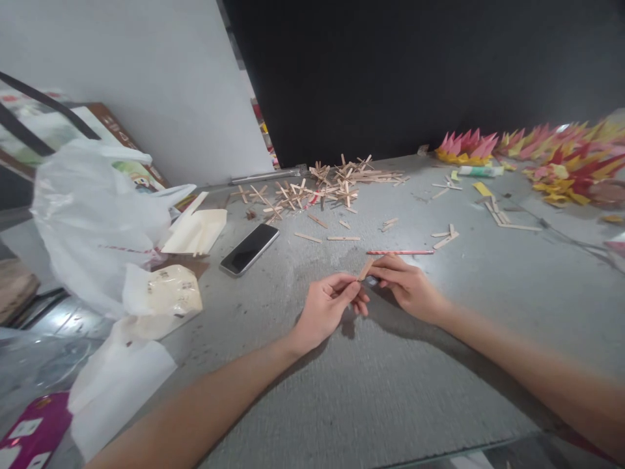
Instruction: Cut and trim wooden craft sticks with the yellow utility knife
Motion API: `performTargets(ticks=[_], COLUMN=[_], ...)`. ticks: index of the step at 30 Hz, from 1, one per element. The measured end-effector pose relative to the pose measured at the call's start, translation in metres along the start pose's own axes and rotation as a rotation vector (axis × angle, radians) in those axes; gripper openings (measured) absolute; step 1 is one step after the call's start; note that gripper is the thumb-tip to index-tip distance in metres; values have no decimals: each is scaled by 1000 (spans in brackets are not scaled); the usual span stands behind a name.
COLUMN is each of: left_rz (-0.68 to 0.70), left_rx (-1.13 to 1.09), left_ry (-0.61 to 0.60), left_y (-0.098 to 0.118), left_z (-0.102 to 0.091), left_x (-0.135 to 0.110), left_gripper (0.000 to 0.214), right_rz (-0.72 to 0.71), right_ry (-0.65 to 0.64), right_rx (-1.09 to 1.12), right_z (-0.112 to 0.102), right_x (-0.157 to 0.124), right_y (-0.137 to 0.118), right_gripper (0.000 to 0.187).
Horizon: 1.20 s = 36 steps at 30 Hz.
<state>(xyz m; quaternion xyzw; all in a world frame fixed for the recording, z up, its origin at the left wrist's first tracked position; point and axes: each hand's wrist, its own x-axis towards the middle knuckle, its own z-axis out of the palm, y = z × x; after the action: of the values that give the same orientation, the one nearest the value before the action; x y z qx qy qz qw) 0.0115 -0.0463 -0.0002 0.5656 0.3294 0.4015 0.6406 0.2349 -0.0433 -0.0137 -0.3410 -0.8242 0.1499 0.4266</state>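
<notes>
Between the thumb and fingers of my left hand (333, 306) is a short wooden craft stick (365, 270), held tilted above the table. My right hand (409, 286) is closed close against the stick's upper end. A small pale bluish thing (372, 281) shows under its fingertips; I cannot make out its kind, nor whether those fingers also grip the stick. Just beyond the right hand lies a thin red-patterned pencil (400, 252). Loose craft sticks (343, 238) are scattered farther off, before a pile of crossed sticks (293, 195).
A black phone (250, 249) lies left of my hands. White plastic bags (97, 215) and paper wrappings (122, 378) crowd the left side. Pink and yellow folded-paper pieces (466, 148) and a glue stick (481, 171) sit at the back right. A dark panel (415, 78) stands behind.
</notes>
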Motion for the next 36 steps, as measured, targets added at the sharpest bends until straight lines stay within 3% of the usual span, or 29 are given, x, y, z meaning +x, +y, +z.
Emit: performTargets(ticks=[23, 36], left_rz=[86, 95], left_rx=[10, 25], left_ry=[20, 23], left_y=[-3, -4], left_z=[5, 3], left_x=[3, 2], left_gripper=[37, 31], right_rz=[-77, -63], right_ry=[1, -11], right_rx=[-14, -18], right_z=[4, 4], right_x=[1, -1], right_y=[11, 9], right_gripper=[38, 38])
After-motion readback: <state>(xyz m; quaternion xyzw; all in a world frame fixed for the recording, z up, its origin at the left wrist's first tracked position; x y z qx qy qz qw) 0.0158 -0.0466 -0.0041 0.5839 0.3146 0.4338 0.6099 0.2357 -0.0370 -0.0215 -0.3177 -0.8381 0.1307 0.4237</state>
